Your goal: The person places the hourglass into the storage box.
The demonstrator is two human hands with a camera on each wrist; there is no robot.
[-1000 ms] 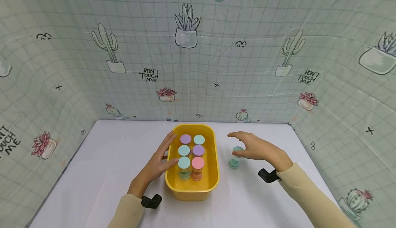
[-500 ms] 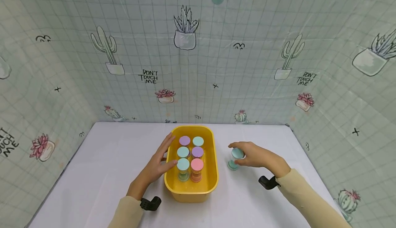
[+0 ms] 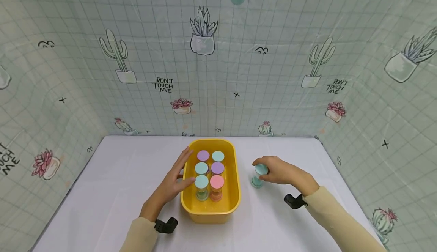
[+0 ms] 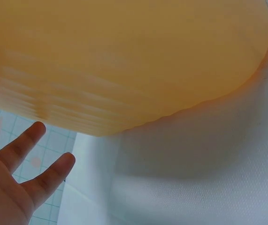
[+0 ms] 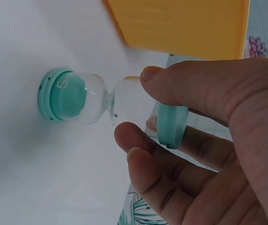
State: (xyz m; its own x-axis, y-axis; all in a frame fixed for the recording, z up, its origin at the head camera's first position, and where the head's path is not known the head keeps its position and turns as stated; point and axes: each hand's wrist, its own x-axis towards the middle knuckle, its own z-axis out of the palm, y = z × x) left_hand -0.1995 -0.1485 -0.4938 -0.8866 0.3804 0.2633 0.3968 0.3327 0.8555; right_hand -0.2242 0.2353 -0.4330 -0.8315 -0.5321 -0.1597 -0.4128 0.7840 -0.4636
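Observation:
On the table right of the yellow tub (image 3: pixel 239 191) stands an upright sand timer (image 3: pixel 257 182) with teal caps. My right hand (image 3: pixel 286 173) grips its upper half, thumb on one side and fingers on the other. In the right wrist view the sand timer (image 5: pixel 96 96) shows green sand in its lower bulb and a "5" on it. Along the tub's left side lies my left hand (image 3: pixel 170 183), its fingers spread and the thumb over the rim. Inside the tub several sand timers stand upright, among them a pink-capped sand timer (image 3: pixel 217 182) and a purple-capped sand timer (image 3: pixel 203 155).
A white table (image 3: pixel 119 176) carries the tub. Behind and at both sides hangs a cloth (image 3: pixel 218 73) printed with cacti and grid lines. Black wrist cameras sit on both wrists, one of them the left wrist camera (image 3: pixel 166 225).
My right hand has come down and its thumb and fingers have closed round the teal sand timer's top. The left hand stays at the tub.

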